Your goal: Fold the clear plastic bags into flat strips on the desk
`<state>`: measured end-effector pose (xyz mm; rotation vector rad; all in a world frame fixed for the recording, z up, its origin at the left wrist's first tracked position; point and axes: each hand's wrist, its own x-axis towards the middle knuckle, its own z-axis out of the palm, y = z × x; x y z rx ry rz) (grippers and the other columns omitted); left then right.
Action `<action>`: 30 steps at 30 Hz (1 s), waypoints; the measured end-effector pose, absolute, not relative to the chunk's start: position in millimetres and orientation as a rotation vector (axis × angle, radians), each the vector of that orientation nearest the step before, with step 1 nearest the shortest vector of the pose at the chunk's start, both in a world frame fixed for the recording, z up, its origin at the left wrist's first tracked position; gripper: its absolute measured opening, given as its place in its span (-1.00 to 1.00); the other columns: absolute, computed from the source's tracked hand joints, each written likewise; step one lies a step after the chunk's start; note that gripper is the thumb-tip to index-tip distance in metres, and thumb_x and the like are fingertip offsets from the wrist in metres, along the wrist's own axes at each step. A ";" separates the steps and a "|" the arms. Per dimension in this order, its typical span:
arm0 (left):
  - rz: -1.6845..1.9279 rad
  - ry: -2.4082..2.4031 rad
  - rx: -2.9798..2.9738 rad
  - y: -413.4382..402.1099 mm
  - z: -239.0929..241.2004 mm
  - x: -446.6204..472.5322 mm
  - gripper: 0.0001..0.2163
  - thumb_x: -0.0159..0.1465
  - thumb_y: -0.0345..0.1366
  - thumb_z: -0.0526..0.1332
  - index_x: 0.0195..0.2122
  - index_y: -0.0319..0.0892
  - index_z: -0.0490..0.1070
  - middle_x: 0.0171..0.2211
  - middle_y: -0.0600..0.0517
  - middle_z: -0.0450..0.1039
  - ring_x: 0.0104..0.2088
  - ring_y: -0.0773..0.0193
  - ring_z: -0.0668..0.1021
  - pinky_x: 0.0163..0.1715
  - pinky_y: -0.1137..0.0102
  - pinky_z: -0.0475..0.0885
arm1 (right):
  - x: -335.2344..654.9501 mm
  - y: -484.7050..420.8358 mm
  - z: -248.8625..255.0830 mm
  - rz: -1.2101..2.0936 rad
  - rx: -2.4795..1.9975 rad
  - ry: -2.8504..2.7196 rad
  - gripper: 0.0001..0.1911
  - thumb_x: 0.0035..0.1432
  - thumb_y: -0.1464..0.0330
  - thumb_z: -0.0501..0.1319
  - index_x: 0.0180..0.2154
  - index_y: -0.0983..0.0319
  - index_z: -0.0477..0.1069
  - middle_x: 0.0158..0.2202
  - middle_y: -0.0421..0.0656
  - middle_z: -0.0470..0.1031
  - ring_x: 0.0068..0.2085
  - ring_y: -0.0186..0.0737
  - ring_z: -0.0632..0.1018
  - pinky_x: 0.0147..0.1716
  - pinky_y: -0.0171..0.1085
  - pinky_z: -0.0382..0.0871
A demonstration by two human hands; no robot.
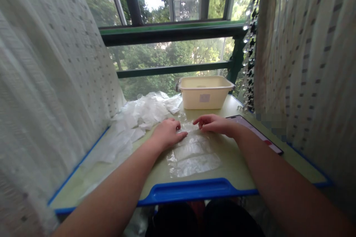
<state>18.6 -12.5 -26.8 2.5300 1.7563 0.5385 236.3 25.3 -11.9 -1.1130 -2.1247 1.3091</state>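
Observation:
A clear plastic bag (pixel 191 157) lies flat on the green table (pixel 236 163) in front of me. My left hand (pixel 167 133) rests palm down on the bag's far left part, fingers together. My right hand (pixel 213 123) hovers at the bag's far edge, fingertips curled and touching the plastic; whether it pinches the plastic I cannot tell. Neither hand lifts the bag.
A heap of clear plastic bags (pixel 139 116) lies to the left. A cream plastic tub (pixel 205 92) stands at the far edge by the window. A flat tablet-like device (pixel 257 133) lies right of my right hand. Curtains hang on both sides. The table has a blue rim (pixel 191 189).

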 end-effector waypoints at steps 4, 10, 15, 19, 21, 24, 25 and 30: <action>0.520 1.779 2.553 -12.3 -28.0 18.8 -0.65 0.11 0.04 0.07 -0.42 -0.15 0.42 -0.37 -0.03 0.39 -0.38 0.19 0.44 -0.39 0.36 0.30 | 234.4 27.6 -19.6 0.716 -1.292 -2.325 -0.62 -0.16 0.27 0.23 -0.22 0.23 0.39 -0.50 -0.25 0.31 -0.50 -0.36 0.32 -0.52 -0.38 0.14; 0.692 1.842 2.543 -13.0 -27.7 24.6 -0.66 0.18 -0.02 0.02 -0.34 -0.18 0.39 -0.38 -0.04 0.40 -0.34 0.20 0.44 -0.34 0.36 0.31 | 227.4 30.4 -25.0 0.207 -1.260 -2.460 -0.85 -0.05 0.33 0.15 -0.41 0.23 0.45 -0.51 -0.19 0.39 -0.46 -0.31 0.36 -0.47 -0.36 0.15; 0.939 1.621 2.609 -15.1 -23.2 30.7 -0.67 0.21 -0.09 0.04 -0.14 -0.18 0.37 -0.31 -0.04 0.42 -0.23 0.20 0.43 -0.16 0.34 0.29 | 226.5 28.4 -19.0 0.166 -1.113 -2.356 -0.81 0.03 0.36 0.09 -0.43 0.27 0.46 -0.45 -0.14 0.44 -0.42 -0.31 0.40 -0.42 -0.37 0.21; 0.940 1.534 2.627 -15.6 -23.7 35.9 -0.59 0.17 -0.18 0.14 0.06 -0.13 0.23 -0.20 -0.04 0.42 -0.16 0.19 0.42 -0.11 0.32 0.28 | 227.1 25.5 -14.9 0.288 -1.089 -2.337 -0.79 0.03 0.31 0.11 -0.41 0.26 0.49 -0.46 -0.16 0.49 -0.46 -0.32 0.42 -0.45 -0.37 0.23; 0.902 1.538 2.631 -15.4 -24.2 38.9 -0.61 0.18 -0.21 0.13 0.05 -0.10 0.25 -0.19 -0.03 0.42 -0.16 0.20 0.42 -0.12 0.33 0.29 | 228.2 23.8 -13.0 0.389 -1.093 -2.322 -0.79 0.03 0.29 0.13 -0.39 0.24 0.50 -0.45 -0.17 0.52 -0.45 -0.31 0.45 -0.43 -0.37 0.25; 0.892 1.528 2.624 -15.7 -24.3 42.8 -0.74 0.22 -0.23 0.07 -0.09 -0.11 0.38 -0.25 -0.01 0.44 -0.23 0.24 0.44 -0.19 0.38 0.31 | 230.8 22.0 -10.3 0.461 -1.112 -2.289 -0.79 0.03 0.27 0.15 -0.37 0.21 0.52 -0.42 -0.18 0.55 -0.40 -0.29 0.49 -0.39 -0.37 0.29; 0.907 1.520 2.615 -15.9 -24.4 43.7 -0.76 0.24 -0.23 0.04 -0.15 -0.12 0.42 -0.28 -0.01 0.45 -0.26 0.26 0.45 -0.22 0.40 0.32 | 231.8 21.9 -9.6 0.450 -1.125 -2.285 -0.79 0.02 0.27 0.15 -0.38 0.21 0.52 -0.42 -0.18 0.55 -0.39 -0.28 0.50 -0.38 -0.37 0.29; 1.009 1.479 2.525 -13.7 -26.4 43.6 -0.74 0.25 -0.24 0.01 -0.29 -0.19 0.46 -0.34 -0.01 0.49 -0.33 0.28 0.48 -0.28 0.43 0.32 | 234.5 23.5 -9.3 0.386 -1.168 -2.278 -0.80 0.02 0.28 0.16 -0.38 0.20 0.52 -0.43 -0.17 0.55 -0.42 -0.27 0.50 -0.39 -0.35 0.30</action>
